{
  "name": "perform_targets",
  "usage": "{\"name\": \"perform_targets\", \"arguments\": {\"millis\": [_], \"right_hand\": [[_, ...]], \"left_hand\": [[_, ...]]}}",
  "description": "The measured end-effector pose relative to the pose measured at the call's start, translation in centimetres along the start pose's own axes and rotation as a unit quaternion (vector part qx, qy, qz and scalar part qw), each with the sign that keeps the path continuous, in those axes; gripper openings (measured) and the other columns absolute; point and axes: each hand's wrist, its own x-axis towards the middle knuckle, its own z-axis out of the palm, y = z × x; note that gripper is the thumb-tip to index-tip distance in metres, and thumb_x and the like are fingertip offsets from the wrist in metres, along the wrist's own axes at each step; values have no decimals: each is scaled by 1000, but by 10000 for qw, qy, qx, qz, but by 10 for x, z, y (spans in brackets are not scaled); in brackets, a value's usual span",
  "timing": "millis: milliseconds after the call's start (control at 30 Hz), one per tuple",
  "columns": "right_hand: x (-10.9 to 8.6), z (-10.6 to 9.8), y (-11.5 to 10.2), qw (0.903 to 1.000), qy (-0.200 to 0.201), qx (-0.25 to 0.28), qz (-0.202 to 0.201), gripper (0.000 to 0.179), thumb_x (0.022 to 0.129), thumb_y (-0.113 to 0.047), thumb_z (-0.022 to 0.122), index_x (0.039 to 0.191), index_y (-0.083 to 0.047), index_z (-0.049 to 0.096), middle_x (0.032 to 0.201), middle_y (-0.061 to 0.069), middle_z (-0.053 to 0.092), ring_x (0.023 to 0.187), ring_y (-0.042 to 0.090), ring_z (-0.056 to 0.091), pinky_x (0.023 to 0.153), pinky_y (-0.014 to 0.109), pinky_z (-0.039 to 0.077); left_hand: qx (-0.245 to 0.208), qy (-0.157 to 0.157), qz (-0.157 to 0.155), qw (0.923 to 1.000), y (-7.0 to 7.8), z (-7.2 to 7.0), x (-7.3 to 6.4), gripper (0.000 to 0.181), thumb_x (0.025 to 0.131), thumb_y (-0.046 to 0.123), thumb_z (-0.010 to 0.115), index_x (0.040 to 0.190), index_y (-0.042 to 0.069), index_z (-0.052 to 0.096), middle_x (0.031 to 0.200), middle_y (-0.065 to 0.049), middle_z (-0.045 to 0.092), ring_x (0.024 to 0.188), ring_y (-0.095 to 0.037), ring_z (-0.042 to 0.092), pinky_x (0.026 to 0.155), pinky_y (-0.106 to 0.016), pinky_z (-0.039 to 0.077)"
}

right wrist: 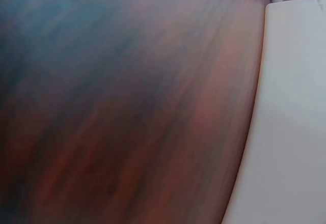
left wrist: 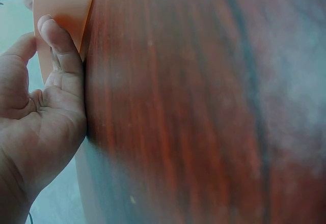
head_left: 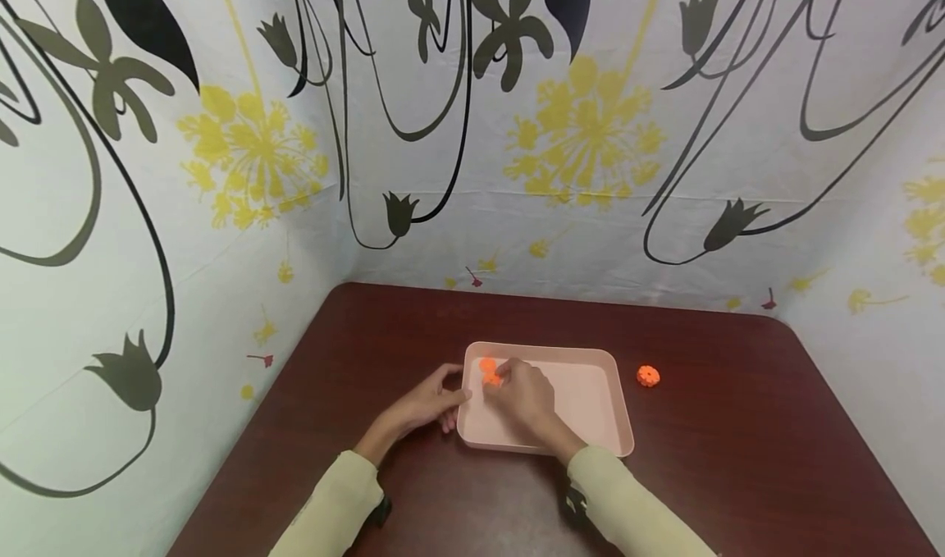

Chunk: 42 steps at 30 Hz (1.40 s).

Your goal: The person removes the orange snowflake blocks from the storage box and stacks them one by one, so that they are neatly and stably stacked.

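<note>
A shallow pale-pink tray (head_left: 583,393) lies on the table. At its left side my left hand (head_left: 424,401) holds the rim, thumb on top and fingers along the outer wall. That same left hand (left wrist: 46,96) is close up in the left wrist view, beside the tray wall (left wrist: 66,0). My right hand (head_left: 527,393) reaches over the tray and pinches a small orange notched piece (head_left: 492,380) near the upper left corner. Just beyond it, a round orange piece (head_left: 487,365) lies on the tray floor. The right wrist view shows mostly the tray's outer side (right wrist: 290,107).
Right of the tray, a small orange ridged round piece (head_left: 648,376) sits on the dark red-brown table (head_left: 738,442). Patterned cloth (head_left: 480,155) with flowers and vines hangs behind the table and on both sides.
</note>
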Motion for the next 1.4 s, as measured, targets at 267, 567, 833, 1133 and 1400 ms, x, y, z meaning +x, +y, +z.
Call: {"name": "perform_targets", "arguments": {"millis": [267, 567, 833, 1133, 1400], "right_hand": [[-4, -6, 0, 9987, 128, 497, 17, 35, 80, -29, 85, 107, -9, 76, 79, -2, 71, 70, 12, 61, 64, 29, 49], [-5, -27, 6, 9955, 421, 848, 65, 36, 79, -28, 85, 108, -10, 75, 79, 1, 70, 67, 13, 60, 60, 28, 47], [-7, -51, 9, 9960, 555, 676, -163, 39, 83, -30, 83, 114, -8, 74, 77, 0, 67, 59, 12, 54, 52, 25, 41], [-17, -77, 29, 9964, 552, 562, -309, 37, 85, -30, 83, 114, -10, 72, 78, 0, 61, 60, 12, 48, 51, 24, 37], [-18, -96, 56, 9896, 821, 443, -1094, 30, 82, -19, 88, 104, -6, 72, 67, -2, 57, 60, 7, 48, 60, 22, 43]], "left_hand": [[21, 7, 7, 10000, -2, -1, 0, 72, 104, 34, 69, 159, 8, 31, 68, -5, 66, 55, -14, 62, 54, -28, 56], [40, 5, -28, 10000, 2, 0, -1, 73, 104, 35, 69, 160, 9, 30, 69, -5, 66, 56, -14, 62, 55, -28, 56], [21, 72, -117, 9999, 0, -1, 0, 75, 102, 38, 71, 159, 10, 31, 70, -6, 67, 56, -15, 62, 55, -28, 57], [34, 54, -155, 9999, -2, 0, -1, 75, 102, 38, 71, 160, 11, 31, 71, -5, 67, 56, -15, 63, 57, -28, 58], [-15, 13, -86, 10000, 0, -1, -3, 74, 103, 38, 70, 159, 10, 30, 71, -4, 67, 57, -15, 63, 57, -28, 58]]}}
